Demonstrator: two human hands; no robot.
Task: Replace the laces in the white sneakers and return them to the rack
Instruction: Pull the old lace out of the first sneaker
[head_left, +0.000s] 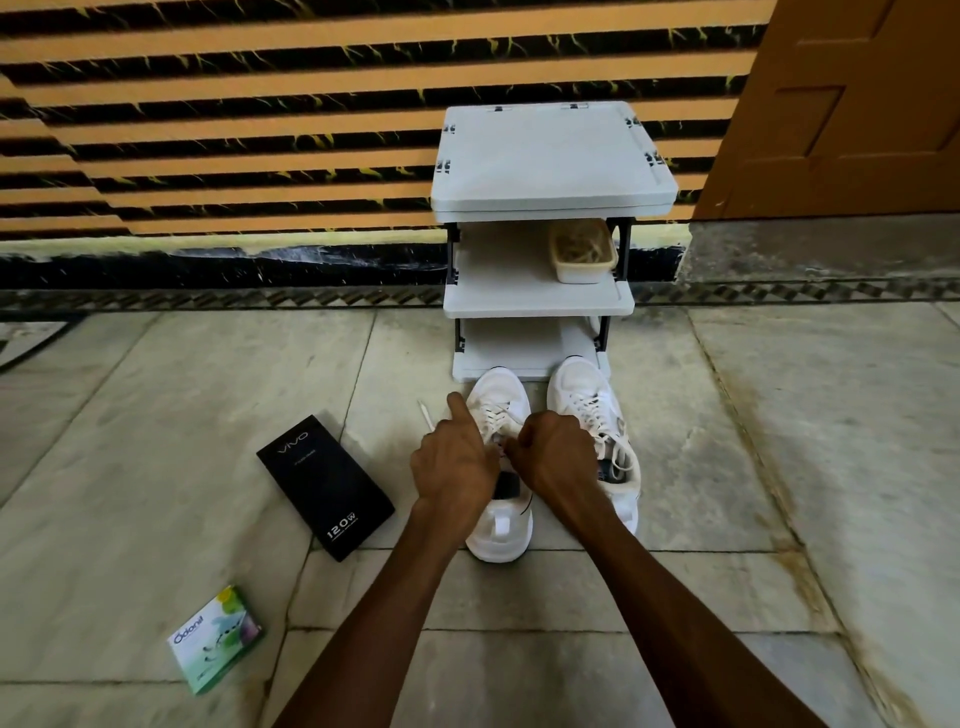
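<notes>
Two white sneakers stand side by side on the floor in front of the white rack (537, 304). Over the left sneaker (498, 530) both my hands work at the white lace (496, 418). My left hand (454, 460) pinches one lace strand, whose tip (426, 415) sticks out to the left, with the forefinger pointing up. My right hand (553, 457) is a closed fist on the lace near the tongue. The right sneaker (597, 415) is laced, its ends lying loose at the collar.
A black phone box (324, 486) lies left of the sneakers and a small green and white box (215, 639) sits nearer me. A beige tub (582, 252) holding laces rests on the rack's middle shelf. A striped wall and a wooden door (841, 104) stand behind.
</notes>
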